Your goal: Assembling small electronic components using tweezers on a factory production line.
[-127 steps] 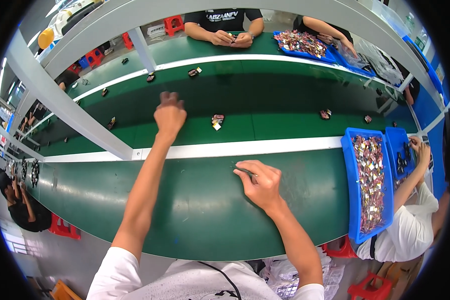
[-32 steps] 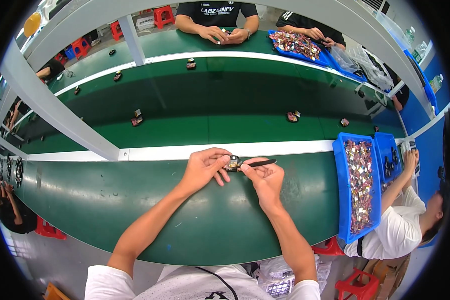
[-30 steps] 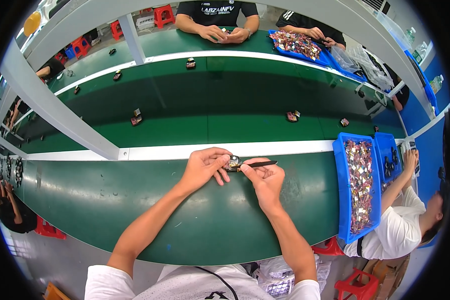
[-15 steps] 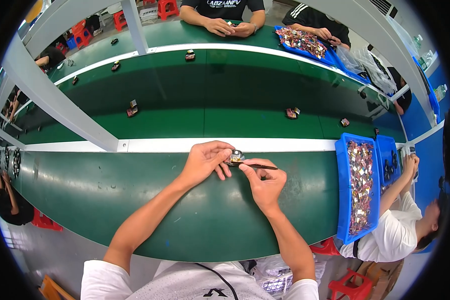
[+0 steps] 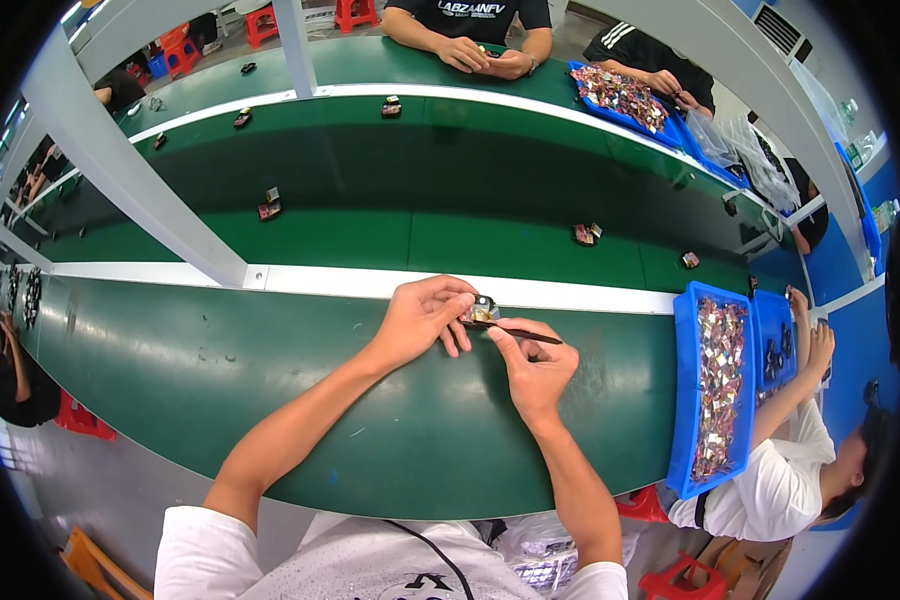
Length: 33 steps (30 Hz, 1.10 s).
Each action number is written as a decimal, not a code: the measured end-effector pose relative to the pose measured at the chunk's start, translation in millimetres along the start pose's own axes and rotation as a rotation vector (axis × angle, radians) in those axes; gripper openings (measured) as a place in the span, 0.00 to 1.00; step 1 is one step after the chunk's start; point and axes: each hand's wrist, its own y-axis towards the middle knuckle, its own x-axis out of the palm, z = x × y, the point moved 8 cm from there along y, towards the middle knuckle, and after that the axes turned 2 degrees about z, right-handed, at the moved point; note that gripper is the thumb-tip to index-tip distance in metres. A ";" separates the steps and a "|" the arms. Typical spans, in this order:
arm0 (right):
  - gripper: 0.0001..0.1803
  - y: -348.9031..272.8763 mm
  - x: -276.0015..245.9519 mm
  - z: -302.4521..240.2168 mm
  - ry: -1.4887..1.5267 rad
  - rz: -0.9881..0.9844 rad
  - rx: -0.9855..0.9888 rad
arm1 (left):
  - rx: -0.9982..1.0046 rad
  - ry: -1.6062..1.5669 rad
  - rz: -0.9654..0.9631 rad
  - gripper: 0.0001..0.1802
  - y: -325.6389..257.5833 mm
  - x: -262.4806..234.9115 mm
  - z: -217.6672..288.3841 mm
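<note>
Above the green worktable, near its far edge, my left hand (image 5: 420, 320) pinches a small electronic assembly (image 5: 482, 309) with a black rim and a pale, yellowish inside. My right hand (image 5: 538, 375) grips a thin dark tool like tweezers (image 5: 532, 335) between thumb and fingers. Its tip meets the near side of the assembly, close to my left fingertips. The fingers partly hide the assembly, and its finer parts are too small to make out.
To the right, a blue tray (image 5: 685, 400) holds many small coloured parts, beside a smaller blue tray (image 5: 773, 310) with black pieces. A green conveyor (image 5: 490, 245) with scattered assemblies (image 5: 587, 235) lies beyond a white rail (image 5: 350, 282). A co-worker (image 5: 760, 470) sits at the right.
The whole view has tilted slightly as the head turned. My hands keep the same hold, tool tip still at the assembly. The right-hand co-worker's second hand has come into view by the small tray.
</note>
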 end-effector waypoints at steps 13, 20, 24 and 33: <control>0.04 3.1 3.9 -2.6 0.002 -0.049 0.004 | -0.016 0.008 0.011 0.14 -3.5 -1.6 -0.9; 0.04 5.3 -1.2 -7.8 0.015 -0.015 -0.033 | -0.018 -0.014 0.039 0.14 -1.2 -2.7 -2.9; 0.05 2.3 4.5 -10.6 -0.060 -0.081 -0.176 | -0.003 0.000 0.025 0.14 -1.7 -2.8 -1.5; 0.04 1.0 7.6 -18.9 -0.089 -0.107 -0.264 | -0.006 0.010 0.005 0.13 -1.9 -1.1 -0.8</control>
